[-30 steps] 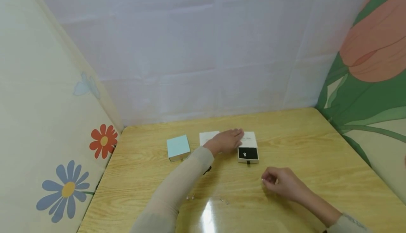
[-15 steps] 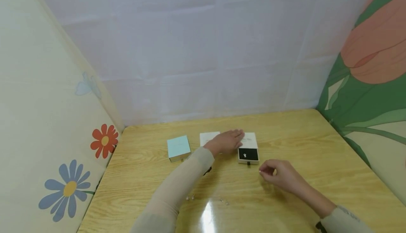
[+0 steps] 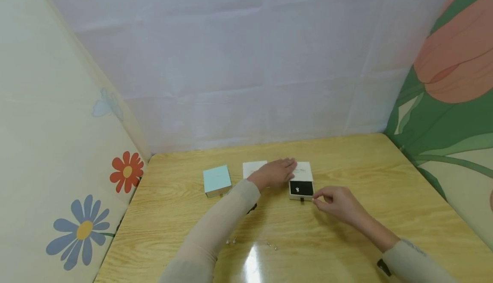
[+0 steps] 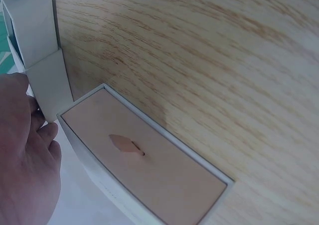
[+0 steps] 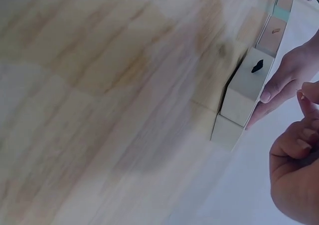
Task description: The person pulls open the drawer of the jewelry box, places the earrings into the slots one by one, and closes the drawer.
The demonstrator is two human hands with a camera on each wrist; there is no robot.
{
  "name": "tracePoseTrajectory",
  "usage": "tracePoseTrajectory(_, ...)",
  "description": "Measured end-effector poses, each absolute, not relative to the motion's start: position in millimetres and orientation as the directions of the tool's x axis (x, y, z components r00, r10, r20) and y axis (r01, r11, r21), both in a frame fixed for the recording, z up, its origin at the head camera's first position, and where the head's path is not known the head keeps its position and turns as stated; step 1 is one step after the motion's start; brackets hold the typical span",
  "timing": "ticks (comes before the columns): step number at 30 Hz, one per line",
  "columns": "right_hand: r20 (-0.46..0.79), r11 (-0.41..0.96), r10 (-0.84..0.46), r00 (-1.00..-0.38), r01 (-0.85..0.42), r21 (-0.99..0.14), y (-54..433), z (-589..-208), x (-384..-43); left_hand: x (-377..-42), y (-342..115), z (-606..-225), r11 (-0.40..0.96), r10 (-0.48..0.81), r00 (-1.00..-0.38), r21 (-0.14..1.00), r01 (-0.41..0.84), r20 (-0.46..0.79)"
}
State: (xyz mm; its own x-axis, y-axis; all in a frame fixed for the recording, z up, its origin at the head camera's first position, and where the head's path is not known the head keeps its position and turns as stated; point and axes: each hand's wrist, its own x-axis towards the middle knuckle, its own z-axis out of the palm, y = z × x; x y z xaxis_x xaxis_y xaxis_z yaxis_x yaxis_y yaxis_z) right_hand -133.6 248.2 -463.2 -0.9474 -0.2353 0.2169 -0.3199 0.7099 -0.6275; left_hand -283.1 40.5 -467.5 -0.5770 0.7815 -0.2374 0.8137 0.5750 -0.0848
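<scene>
A white box point(image 3: 303, 172) has its drawer pulled out toward me, showing a black pad point(image 3: 305, 188) with a small silvery earring point(image 3: 297, 189) in its left part. My left hand point(image 3: 274, 173) rests across the left side of that box, fingers stretched over its lid. Just off the drawer's front right corner, my right hand point(image 3: 340, 204) pinches a tiny pale earring point(image 5: 302, 97) between thumb and forefinger; most of it is hidden by the fingertips. The drawer's black pull tab point(image 5: 257, 66) shows in the right wrist view.
A second white box point(image 3: 252, 167), partly behind my left forearm, shows a pinkish drawer front point(image 4: 164, 170) with a tab. Farther left stands a light blue box point(image 3: 217, 179). Small earrings point(image 3: 231, 241) lie near my left sleeve, with another pair point(image 3: 272, 245) to their right.
My right hand has moved forward and slightly left, up to the drawer's front corner, still pinching the tiny earring. My left hand has stayed on the box.
</scene>
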Motion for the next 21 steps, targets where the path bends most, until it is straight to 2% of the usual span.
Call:
tracePoseTrajectory(12, 0.179, 0.728, -0.194, -0.965, -0.264, -0.633, 247.4, -468.6, -158.7, -283.9, 41.6, -468.0, 0.589, 0.772, -0.584, -0.061, 0.806, -0.252)
tracePoseTrajectory(21, 0.181, 0.727, -0.172, -0.968, -0.249, -0.64, 246.7, -476.8, -171.9, -286.2, 42.5, -472.2, 0.568, 0.785, -0.574, -0.098, 0.817, -0.234)
